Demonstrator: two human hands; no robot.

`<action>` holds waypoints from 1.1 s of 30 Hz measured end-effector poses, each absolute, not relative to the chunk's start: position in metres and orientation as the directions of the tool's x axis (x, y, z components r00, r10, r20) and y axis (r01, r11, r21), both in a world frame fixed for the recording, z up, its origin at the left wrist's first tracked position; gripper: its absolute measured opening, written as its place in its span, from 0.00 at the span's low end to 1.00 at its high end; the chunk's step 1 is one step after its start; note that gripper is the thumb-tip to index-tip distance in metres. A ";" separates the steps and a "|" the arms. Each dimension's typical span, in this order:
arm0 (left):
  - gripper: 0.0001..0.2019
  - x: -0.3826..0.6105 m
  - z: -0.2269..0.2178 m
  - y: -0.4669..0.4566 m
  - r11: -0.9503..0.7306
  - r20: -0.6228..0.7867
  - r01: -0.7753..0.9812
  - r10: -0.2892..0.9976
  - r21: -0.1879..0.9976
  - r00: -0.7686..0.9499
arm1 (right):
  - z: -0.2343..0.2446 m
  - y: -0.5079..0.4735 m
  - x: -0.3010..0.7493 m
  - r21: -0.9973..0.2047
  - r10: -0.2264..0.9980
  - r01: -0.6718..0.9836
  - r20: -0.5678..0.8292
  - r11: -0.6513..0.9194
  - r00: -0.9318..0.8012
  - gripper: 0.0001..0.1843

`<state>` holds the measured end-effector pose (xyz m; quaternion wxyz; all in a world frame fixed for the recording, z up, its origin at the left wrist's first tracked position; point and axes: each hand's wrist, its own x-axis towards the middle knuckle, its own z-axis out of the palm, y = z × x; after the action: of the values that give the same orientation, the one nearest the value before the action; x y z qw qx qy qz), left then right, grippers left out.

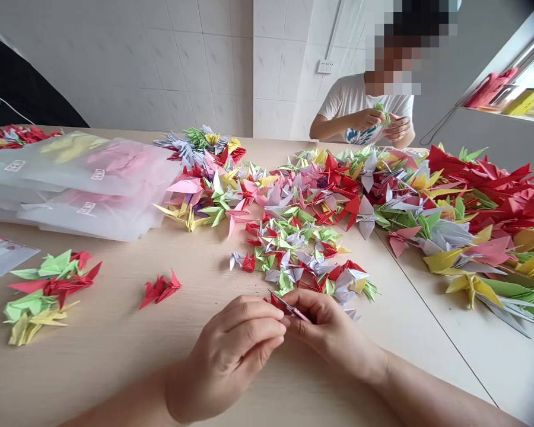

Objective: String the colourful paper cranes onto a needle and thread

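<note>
White bag labels (97, 174) look unreadable; both hands (231, 350) pinch pink paper (293, 309).

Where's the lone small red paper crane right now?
The red paper crane lies alone on the table, left of the left hand, right of the green-and-red crane cluster.

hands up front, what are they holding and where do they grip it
Both the left hand and the right hand pinch a small folded pink paper piece between their fingertips, at its near end; its far tip sticks out free.
</note>
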<state>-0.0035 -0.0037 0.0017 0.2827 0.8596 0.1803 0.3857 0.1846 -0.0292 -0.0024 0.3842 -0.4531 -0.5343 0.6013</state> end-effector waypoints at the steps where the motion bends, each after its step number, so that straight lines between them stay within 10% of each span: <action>1: 0.17 -0.004 0.002 -0.004 -0.730 0.531 0.117 0.587 0.673 0.611 | -0.003 -0.029 0.184 -0.992 0.954 -0.005 -0.123 -0.130 -0.272 0.10; 7: 0.09 -0.003 0.008 0.000 -0.172 0.071 0.188 0.891 0.967 0.449 | -0.010 -0.032 0.185 -0.996 0.985 -0.032 -0.073 -0.079 -0.156 0.08; 17: 0.08 0.006 0.008 0.001 0.205 -0.115 -0.044 0.701 0.978 0.703 | -0.004 -0.035 0.183 -0.997 0.980 0.080 -0.029 -0.013 -0.198 0.08; 26: 0.06 0.008 -0.001 0.005 0.383 -0.175 -0.194 0.741 0.903 0.648 | -0.002 -0.036 0.183 -0.954 0.952 0.193 0.179 0.230 -0.247 0.12; 33: 0.05 0.005 0.001 0.008 0.078 -0.036 -0.067 0.876 0.995 0.482 | -0.002 -0.038 0.190 -0.925 0.990 0.358 0.101 0.130 -0.099 0.10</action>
<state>0.0045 0.0083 0.0007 0.6433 0.5718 0.3535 0.3663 0.1899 -0.0377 -0.0023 0.4073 -0.5336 -0.6316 0.3878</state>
